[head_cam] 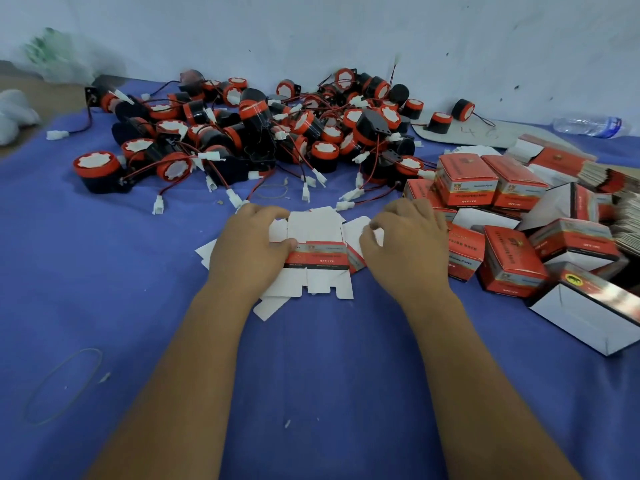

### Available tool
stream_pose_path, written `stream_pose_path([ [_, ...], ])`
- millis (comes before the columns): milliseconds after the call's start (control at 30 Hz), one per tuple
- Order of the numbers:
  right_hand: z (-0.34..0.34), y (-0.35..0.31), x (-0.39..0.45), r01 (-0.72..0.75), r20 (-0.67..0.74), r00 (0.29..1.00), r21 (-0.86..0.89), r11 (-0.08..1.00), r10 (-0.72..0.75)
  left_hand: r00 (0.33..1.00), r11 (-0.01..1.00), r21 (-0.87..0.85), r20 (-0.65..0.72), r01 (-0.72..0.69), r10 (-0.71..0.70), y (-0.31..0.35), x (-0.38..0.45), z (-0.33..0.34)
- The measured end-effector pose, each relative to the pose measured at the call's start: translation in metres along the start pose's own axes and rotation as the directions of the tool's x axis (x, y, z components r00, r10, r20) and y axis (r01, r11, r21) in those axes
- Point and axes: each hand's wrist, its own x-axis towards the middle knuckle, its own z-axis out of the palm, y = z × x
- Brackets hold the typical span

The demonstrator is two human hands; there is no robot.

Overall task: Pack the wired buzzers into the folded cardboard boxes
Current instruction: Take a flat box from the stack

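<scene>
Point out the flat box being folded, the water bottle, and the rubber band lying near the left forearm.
flat box [325,233]: head view, on its white upper panel between the hands.
water bottle [588,125]: head view, on its clear body, lying by the wall.
rubber band [90,351]: head view, on the loop's upper curve.

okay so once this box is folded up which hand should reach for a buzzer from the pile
Probably left. The left hand sits nearer the buzzer pile's loose near edge, while the right hand pinches a flap of the flat box beside the folded boxes.
</scene>
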Motion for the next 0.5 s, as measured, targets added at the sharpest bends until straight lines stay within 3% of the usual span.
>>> stream_pose_path([
  [67, -0.003, -0.008, -0.002, 0.025, 0.209, 0.971, 0.392, 0.92, -0.115, 1.0, 1.0, 0.004, -0.025, -0.013, 0.013, 0.001, 0.0, 0.002],
  [100, -0.002, -0.014, -0.004, 0.012, 0.326, 0.924, 0.493, 0.87, -0.197, 0.999, 1.0, -0.007, -0.038, -0.021, 0.02, 0.001, 0.0, 0.003],
  [167, 0.004, -0.024, -0.006, 0.08, 0.453, 0.841, 0.436, 0.896, -0.295, 0.995, 0.997, -0.071, -0.091, -0.036, 0.03, 0.001, 0.0, 0.002],
  [233, 0.007, -0.025, -0.005, 0.115, 0.417, 0.86, 0.401, 0.909, -0.293, 0.98, 0.967, -0.248, -0.197, -0.052, 0.002, 0.002, 0.001, -0.004],
  [300, 0.004, -0.022, -0.003, 0.085, 0.36, 0.888, 0.483, 0.872, -0.286, 0.957, 0.854, -0.519, -0.258, -0.021, -0.133, 0.006, 0.002, -0.012],
  [400, 0.0, -0.017, -0.003, -0.018, 0.321, 0.916, 0.629, 0.777, -0.239, 0.931, 0.58, -0.813, -0.173, 0.049, -0.321, 0.006, 0.002, -0.025],
  [500, 0.001, -0.017, -0.003, -0.025, 0.2, 0.971, 0.633, 0.773, -0.132, 0.97, 0.36, -0.933, -0.065, 0.025, -0.235, 0.004, 0.003, -0.033],
])
